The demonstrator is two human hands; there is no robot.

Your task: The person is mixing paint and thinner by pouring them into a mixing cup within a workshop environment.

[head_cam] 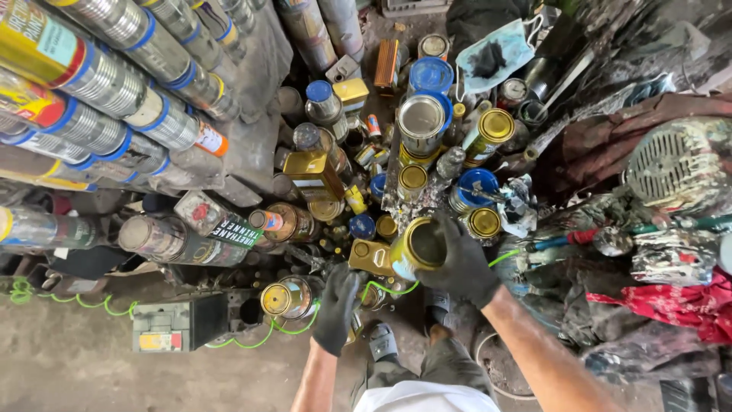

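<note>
Gold-lidded can (right hand gripping) lies tilted, mouth up-right.

You wear dark grey, close-fitting work gloves on your left hand and right hand, with both forearms bare above the cuffs. Below are olive-grey trousers, a white shirt hem and grey open-toed sandals.

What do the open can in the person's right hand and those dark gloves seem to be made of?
The open can looks like metal: a shiny gold-toned rim and inside, with a blue and yellow printed wall. The gloves on the right hand and left hand look like dark knitted fabric, matte, perhaps with a rubbery coating; the picture leaves that open.
</note>
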